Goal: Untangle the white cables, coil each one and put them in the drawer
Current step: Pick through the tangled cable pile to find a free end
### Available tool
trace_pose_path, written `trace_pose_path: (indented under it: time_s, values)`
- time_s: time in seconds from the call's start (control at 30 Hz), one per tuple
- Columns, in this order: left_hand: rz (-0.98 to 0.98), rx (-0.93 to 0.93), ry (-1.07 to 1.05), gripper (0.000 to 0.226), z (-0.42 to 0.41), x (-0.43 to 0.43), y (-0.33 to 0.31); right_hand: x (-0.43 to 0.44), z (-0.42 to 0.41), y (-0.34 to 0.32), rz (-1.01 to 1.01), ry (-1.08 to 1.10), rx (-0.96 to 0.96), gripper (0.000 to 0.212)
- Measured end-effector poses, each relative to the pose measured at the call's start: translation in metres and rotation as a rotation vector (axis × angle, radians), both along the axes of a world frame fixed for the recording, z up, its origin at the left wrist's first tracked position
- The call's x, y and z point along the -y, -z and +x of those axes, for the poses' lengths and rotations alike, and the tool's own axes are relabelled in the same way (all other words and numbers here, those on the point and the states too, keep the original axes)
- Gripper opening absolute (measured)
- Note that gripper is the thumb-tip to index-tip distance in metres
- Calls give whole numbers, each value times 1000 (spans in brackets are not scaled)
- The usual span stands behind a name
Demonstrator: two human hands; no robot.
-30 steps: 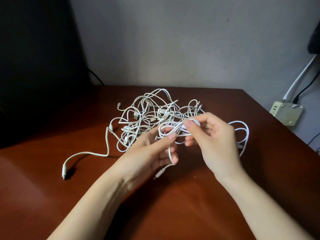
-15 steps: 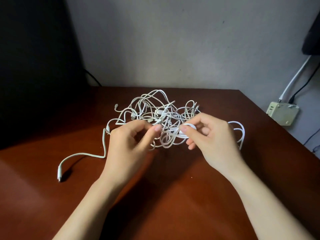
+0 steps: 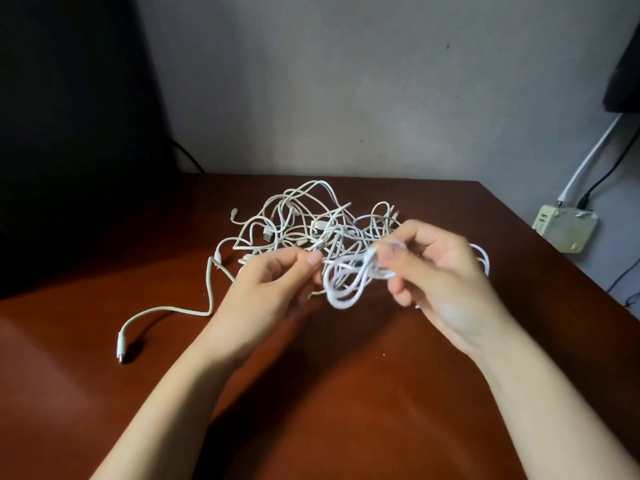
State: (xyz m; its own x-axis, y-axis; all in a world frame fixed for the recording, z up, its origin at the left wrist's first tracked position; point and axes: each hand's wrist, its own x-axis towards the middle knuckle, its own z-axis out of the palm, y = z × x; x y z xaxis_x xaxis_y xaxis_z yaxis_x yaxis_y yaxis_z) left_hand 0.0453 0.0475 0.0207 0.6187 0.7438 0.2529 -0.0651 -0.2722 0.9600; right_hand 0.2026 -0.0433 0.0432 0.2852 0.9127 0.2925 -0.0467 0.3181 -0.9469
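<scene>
The left hand [image 3: 273, 285] has turned over. A second ago it lay palm-up under the loops, and now its knuckles face up in front of the tangle of white cables [image 3: 304, 223], with thumb and forefinger pinching a single strand that runs across to the small coil [image 3: 346, 282]. The right hand [image 3: 440, 271], just to the right of the tangle's near edge, holds that coil by its top, with fingers curled round the gathered loops. It is blurred, so the exact grip is hard to read. The loops now hang free below its fingers rather than resting on the other palm. This looks like one cable in the middle of being wound, the left hand feeding slack while the right collects turns. The rest of the pile sits heaped on the table [image 3: 346, 393] behind both hands, and one loose cable [image 3: 166, 310] trails away from the tangle's left side. So most of the job seems to remain, and no drawer is in view.
</scene>
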Motion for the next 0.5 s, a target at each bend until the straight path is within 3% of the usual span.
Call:
trace_pose_path:
  time_s: [0.13, 0.27, 0.37, 0.5]
  values:
    - [-61, 76, -107, 35, 1, -1, 0, -4, -2, 7, -123, -18, 372, 17]
    - [-106, 108, -18, 32, 1, 1, 1, -9, 1, 12, -126, 221, 457, 18]
    - [-58, 68, 147, 25, 2, 6, 2, -12, 1, 15, -63, 401, 391, 18]
    - [-8, 4, 263, 23, 7, 11, 7, -13, 1, 11, 12, 526, 102, 12]
